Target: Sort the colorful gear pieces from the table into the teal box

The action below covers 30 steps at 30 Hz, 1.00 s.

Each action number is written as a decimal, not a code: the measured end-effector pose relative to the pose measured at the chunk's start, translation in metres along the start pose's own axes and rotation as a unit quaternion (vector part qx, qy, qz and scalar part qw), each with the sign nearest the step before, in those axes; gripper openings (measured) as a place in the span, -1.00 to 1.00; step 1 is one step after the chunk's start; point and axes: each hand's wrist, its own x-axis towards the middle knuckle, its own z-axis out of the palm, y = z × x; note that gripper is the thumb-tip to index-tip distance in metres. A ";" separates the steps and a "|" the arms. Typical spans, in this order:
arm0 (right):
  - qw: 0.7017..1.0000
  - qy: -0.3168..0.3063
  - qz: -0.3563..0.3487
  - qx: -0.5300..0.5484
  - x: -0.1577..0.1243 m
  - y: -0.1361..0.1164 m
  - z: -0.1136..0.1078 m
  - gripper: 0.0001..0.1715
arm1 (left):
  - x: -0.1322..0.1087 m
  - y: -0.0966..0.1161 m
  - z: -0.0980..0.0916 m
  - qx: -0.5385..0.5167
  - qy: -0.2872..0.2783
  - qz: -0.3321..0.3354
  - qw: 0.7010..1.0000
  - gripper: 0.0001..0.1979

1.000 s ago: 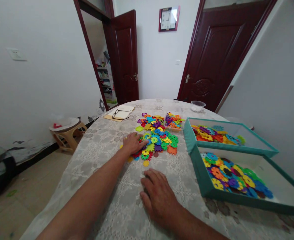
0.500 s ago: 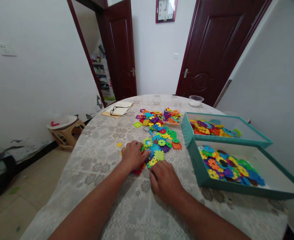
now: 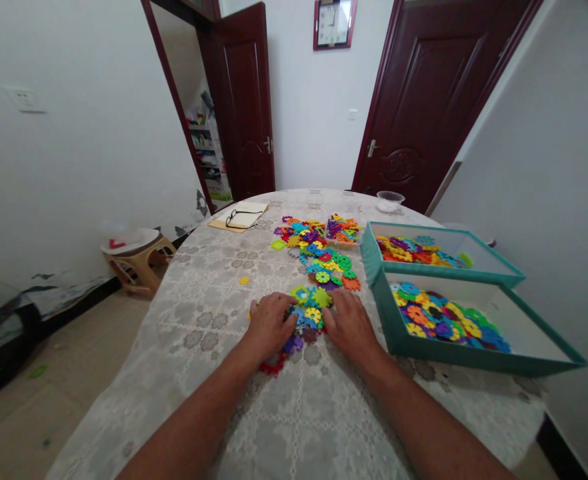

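Two hands lie palm-down at lower centre of frame. The left hand (image 3: pixel 269 325) has its fingers loosely spread, tips against the left edge of a small heap of bright plastic gear-shaped discs (image 3: pixel 308 312). The right hand (image 3: pixel 350 325) is also flat and loosely spread, against the heap's right edge. Neither hand pinches a disc. The heap sits between them on the white lace tablecloth (image 3: pixel 294 413).

One red toothed disc (image 3: pixel 273 367) lies by the left wrist, partly hidden. One lone yellow disc (image 3: pixel 244 281) lies left of the heap, apart from it. Above the heap, toward mid-frame, is a larger scatter of coloured discs (image 3: pixel 324 257), separate from the heap.

Right of frame are two open teal boxes. The near teal box (image 3: pixel 449 355) is just beside the right hand, the far teal box (image 3: pixel 368 252) directly behind it. Both hold discs.

Upper centre-left, black-framed spectacles (image 3: pixel 241 215) rest on a cream notebook (image 3: pixel 224 227). A clear plastic bowl (image 3: pixel 390 199) stands near the table's far edge.
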 end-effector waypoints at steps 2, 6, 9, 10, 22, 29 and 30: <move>1.000 -0.010 0.003 0.003 0.000 0.000 0.004 -0.57 | 0.006 -0.002 0.000 -0.002 0.010 -0.014 1.000 -0.53; 1.000 -0.028 0.002 0.010 0.002 0.000 0.009 -0.63 | 0.026 -0.001 -0.001 0.030 -0.008 -0.018 0.999 -0.43; 0.999 -0.038 -0.013 0.032 0.004 0.001 0.009 -0.70 | 0.041 0.003 0.000 0.074 -0.030 -0.004 0.997 -0.52; 0.998 -0.037 -0.016 0.037 0.005 0.002 0.009 -0.71 | 0.045 0.005 0.001 0.083 -0.034 0.001 0.996 -0.54; 0.997 -0.014 0.066 0.034 0.015 0.007 0.010 -0.64 | 0.046 -0.002 0.005 -0.050 0.034 0.056 0.997 -0.64; 0.977 0.051 0.155 0.140 0.017 0.009 0.007 -0.64 | 0.036 -0.010 0.000 -0.183 0.110 0.081 0.974 -0.58; 0.973 0.063 0.157 0.155 0.017 0.008 0.005 -0.64 | 0.034 -0.011 0.000 -0.197 0.117 0.076 0.970 -0.57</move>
